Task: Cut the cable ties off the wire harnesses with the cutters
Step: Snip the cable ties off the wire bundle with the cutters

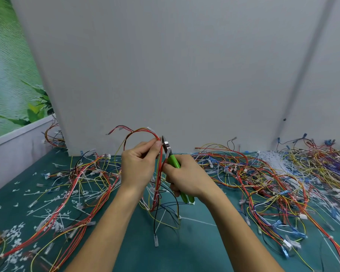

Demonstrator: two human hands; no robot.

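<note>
Both forearms reach in from the desk's near edge. Left hand pinches a looped red-and-yellow wire harness, held up above the middle of the green-topped desk. Right hand clasps green-handled steel cutters, blades at a small white cable tie beside the left fingertips. Step, apparently: severing this tie. Next move likely needs a squeeze clear of wires and fingers.

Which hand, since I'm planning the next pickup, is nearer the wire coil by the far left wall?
Left. The left hand, pinching the red harness, is right of the wire coil and nearer the person; the right hand, gripping the cutters, lies farther right.
</note>
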